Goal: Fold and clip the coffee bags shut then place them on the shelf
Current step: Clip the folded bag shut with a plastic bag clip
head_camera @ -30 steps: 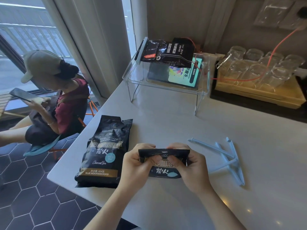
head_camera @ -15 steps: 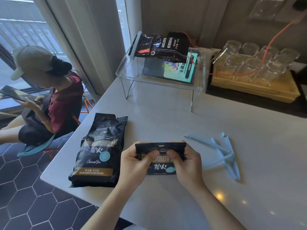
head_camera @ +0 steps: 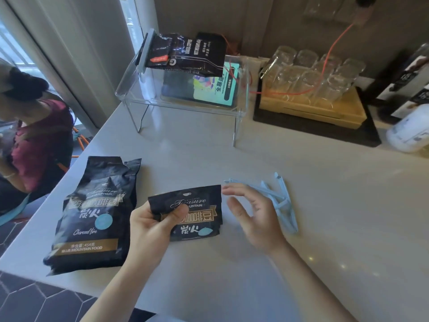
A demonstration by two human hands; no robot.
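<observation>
Head view: left hand pinches the folded coffee bag on the counter; right hand, on the bag a moment ago, has let go, fingers spread, just right of the grip, nearing the blue clips; clipping judged next

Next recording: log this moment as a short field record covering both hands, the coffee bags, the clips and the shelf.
left hand: left hand pinches the folded coffee bag, thumb on its front
right hand: right hand open, empty, just off the bag's right edge, above the blue clips
clips: loose on the counter, none on the held bag
unfolded coffee bag: unfolded coffee bag lies flat at the left, top unfolded
shelf: clear shelf already carries one coffee bag on shelf
</observation>
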